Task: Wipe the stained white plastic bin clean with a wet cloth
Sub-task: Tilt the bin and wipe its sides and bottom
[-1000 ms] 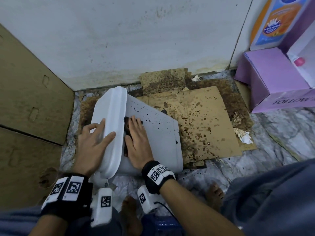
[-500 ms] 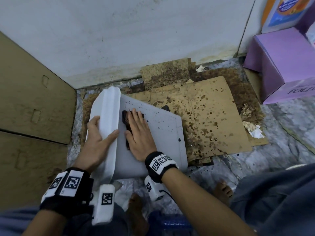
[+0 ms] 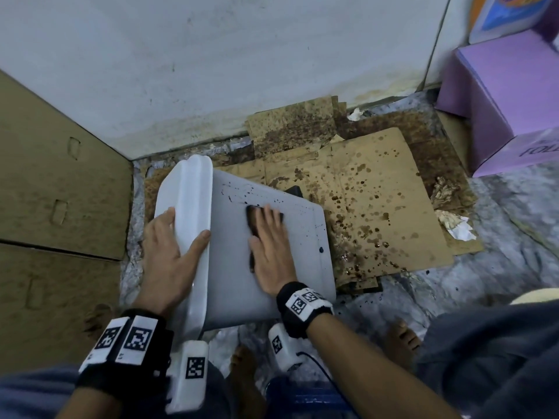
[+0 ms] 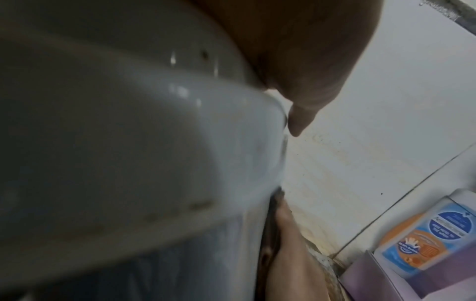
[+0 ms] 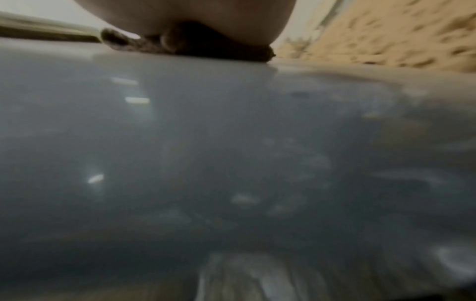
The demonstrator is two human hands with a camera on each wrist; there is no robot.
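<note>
The white plastic bin (image 3: 302,237) lies on its side on the floor, its lid end (image 3: 187,207) to the left. Dark specks dot its upper side wall. My left hand (image 3: 172,252) rests over the lid rim with straight fingers and the thumb on the wall, steadying it. My right hand (image 3: 269,240) lies flat on a dark wet cloth (image 3: 252,217), pressing it on the wall. In the right wrist view the cloth (image 5: 206,47) shows under the palm on the bin wall (image 5: 231,163). The left wrist view shows the lid rim (image 4: 128,132) and my thumb (image 4: 301,114).
Stained brown cardboard (image 3: 378,201) lies under and right of the bin. Crumpled paper (image 3: 453,225) sits at its right edge. A purple box (image 3: 508,110) stands at the far right, a white wall (image 3: 211,71) behind, cardboard panels (image 3: 54,192) on the left. My bare feet (image 3: 402,343) are near the bin.
My right hand has slid the cloth to the right across the bin wall, away from the lid. The left hand keeps its place on the lid rim.
</note>
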